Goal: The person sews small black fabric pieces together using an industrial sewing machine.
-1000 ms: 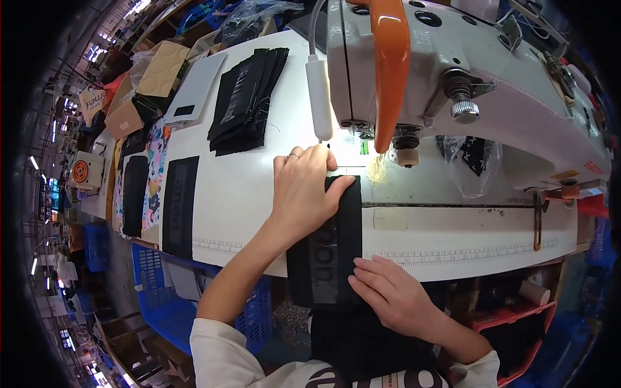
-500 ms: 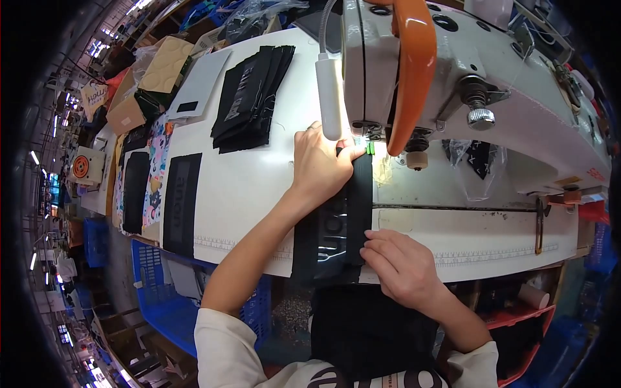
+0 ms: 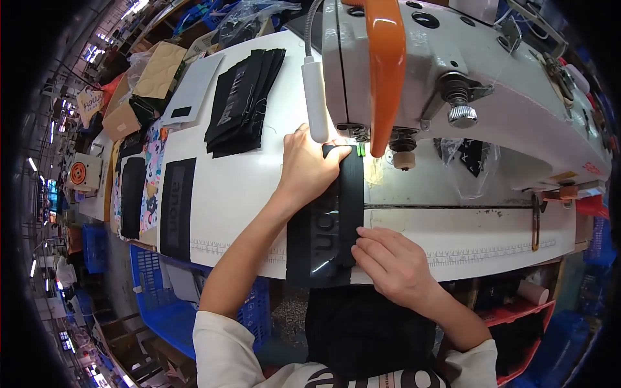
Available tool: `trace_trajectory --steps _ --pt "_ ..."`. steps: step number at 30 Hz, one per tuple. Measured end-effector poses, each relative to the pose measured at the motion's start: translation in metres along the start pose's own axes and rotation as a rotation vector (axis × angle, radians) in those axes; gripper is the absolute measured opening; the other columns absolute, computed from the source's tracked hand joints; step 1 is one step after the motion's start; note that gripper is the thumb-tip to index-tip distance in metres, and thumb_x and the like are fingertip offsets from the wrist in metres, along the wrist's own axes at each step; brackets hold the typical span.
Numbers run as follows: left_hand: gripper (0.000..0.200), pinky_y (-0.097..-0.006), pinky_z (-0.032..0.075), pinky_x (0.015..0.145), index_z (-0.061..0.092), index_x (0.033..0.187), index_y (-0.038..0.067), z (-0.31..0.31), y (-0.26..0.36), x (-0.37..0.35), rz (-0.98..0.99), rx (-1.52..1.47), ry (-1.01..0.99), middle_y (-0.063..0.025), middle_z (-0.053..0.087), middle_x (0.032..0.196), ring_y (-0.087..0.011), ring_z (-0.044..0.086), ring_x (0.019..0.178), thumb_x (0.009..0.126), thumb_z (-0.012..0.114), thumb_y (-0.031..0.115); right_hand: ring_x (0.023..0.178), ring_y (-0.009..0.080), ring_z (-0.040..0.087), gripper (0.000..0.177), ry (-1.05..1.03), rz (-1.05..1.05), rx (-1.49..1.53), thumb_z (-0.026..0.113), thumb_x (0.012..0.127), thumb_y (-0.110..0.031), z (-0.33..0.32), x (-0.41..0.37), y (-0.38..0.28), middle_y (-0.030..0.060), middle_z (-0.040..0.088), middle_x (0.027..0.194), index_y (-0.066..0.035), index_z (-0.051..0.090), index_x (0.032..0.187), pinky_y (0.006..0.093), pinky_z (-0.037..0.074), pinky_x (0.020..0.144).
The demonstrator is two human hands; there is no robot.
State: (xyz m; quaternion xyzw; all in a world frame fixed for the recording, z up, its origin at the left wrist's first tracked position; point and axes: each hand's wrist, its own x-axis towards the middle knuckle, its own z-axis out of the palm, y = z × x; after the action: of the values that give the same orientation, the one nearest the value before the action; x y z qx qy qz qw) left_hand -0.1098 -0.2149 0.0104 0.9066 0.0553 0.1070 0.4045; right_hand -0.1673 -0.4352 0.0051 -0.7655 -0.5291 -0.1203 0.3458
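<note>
Grey "anon" printed along black fabric strip (image 3: 174, 207), table's left. Similar lettering on black panel (image 3: 323, 236) at needle, only partly legible.

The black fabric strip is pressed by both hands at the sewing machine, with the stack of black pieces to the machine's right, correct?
No: the head view shows the stack of black pieces left of the sewing machine. Left hand and right hand do press the black fabric strip.
</note>
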Motion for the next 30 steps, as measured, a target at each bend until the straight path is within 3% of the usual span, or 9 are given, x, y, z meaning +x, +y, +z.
trace_trajectory --steps 3,7,14,17,19,21,24,28,30 --pt "0.015 -0.0437 0.045 0.081 0.067 0.076 0.0 0.001 -0.002 0.005 -0.024 0.001 0.009 -0.012 0.069 0.082 -0.0335 0.063 0.09 0.079 0.07 0.015 0.104 0.0292 0.067 0.02 -0.01 -0.001 -0.042 0.068 0.073 -0.004 0.001 0.0 0.002 0.0149 0.065 0.094 0.006 0.066 0.09 0.0388 0.056 0.091" --pt "0.015 -0.0435 0.045 0.081 0.067 0.075 0.0 0.002 -0.002 0.01 -0.042 0.004 0.017 -0.0119 0.069 0.082 -0.0334 0.063 0.089 0.078 0.071 0.013 0.102 0.031 0.069 0.024 0.018 0.068 -0.017 0.067 0.068 0.002 0.001 0.005 0.0 0.0156 0.068 0.097 0.007 0.069 0.091 0.0385 0.058 0.085" --pt "0.012 -0.0446 0.045 0.083 0.067 0.08 0.0 0.002 0.0 -0.003 0.019 0.034 0.049 -0.011 0.069 0.088 -0.0343 0.062 0.088 0.076 0.073 0.01 0.105 0.0308 0.068 0.028 -0.036 0.031 -0.039 0.067 0.068 0.001 -0.001 -0.001 -0.003 0.0151 0.068 0.1 0.006 0.069 0.095 0.0393 0.056 0.087" --pt "0.016 -0.045 0.045 0.083 0.067 0.089 0.001 -0.003 0.005 -0.028 0.447 0.479 0.319 -0.0116 0.067 0.096 -0.0354 0.062 0.087 0.074 0.072 0.005 0.107 0.0298 0.067 0.03 -0.098 0.027 -0.059 0.068 0.07 0.0 -0.007 -0.004 -0.007 0.0139 0.068 0.103 0.005 0.069 0.099 0.0403 0.054 0.09" --pt "0.028 -0.0464 0.048 0.087 0.066 0.097 0.0 -0.029 0.02 -0.065 0.508 0.206 -0.063 -0.015 0.065 0.105 -0.0371 0.063 0.093 0.07 0.071 0.0 0.11 0.028 0.066 0.031 -0.158 0.035 -0.115 0.07 0.073 -0.002 -0.012 -0.007 -0.009 0.0118 0.067 0.107 0.002 0.07 0.104 0.041 0.052 0.093" --pt "0.03 -0.0452 0.052 0.095 0.067 0.1 -0.004 -0.036 0.025 -0.106 0.593 0.101 -0.296 -0.0183 0.066 0.11 -0.0352 0.064 0.106 0.071 0.07 0.001 0.111 0.0265 0.065 0.031 -0.107 0.069 -0.101 0.072 0.075 -0.005 -0.011 -0.025 -0.017 0.0106 0.067 0.109 0.0 0.07 0.106 0.0408 0.051 0.093" --pt "0.033 -0.0435 0.054 0.096 0.069 0.103 -0.004 -0.033 0.03 -0.141 0.609 0.227 -0.317 -0.0179 0.067 0.113 -0.0354 0.065 0.112 0.07 0.066 -0.003 0.112 0.0236 0.063 0.031 -0.025 0.107 -0.062 0.075 0.079 -0.01 -0.004 -0.049 -0.026 0.0081 0.067 0.113 -0.004 0.071 0.11 0.0403 0.049 0.094" --pt "0.036 -0.0415 0.057 0.095 0.069 0.107 -0.006 -0.029 0.03 -0.148 0.682 0.345 -0.297 -0.0178 0.068 0.116 -0.0353 0.065 0.115 0.071 0.064 -0.006 0.114 0.0216 0.062 0.026 -0.055 0.0 -0.106 0.066 0.084 -0.012 0.004 -0.063 -0.029 0.0064 0.066 0.111 -0.005 0.072 0.108 0.0386 0.048 0.093" --pt "0.037 -0.041 0.058 0.094 0.069 0.108 -0.008 -0.027 0.03 -0.148 0.723 0.375 -0.284 -0.0178 0.068 0.116 -0.0352 0.066 0.114 0.071 0.063 -0.006 0.114 0.0206 0.062 0.03 -0.048 0.005 -0.106 0.074 0.082 -0.016 0.005 -0.066 -0.028 0.0042 0.067 0.114 -0.006 0.072 0.11 0.0397 0.047 0.093"
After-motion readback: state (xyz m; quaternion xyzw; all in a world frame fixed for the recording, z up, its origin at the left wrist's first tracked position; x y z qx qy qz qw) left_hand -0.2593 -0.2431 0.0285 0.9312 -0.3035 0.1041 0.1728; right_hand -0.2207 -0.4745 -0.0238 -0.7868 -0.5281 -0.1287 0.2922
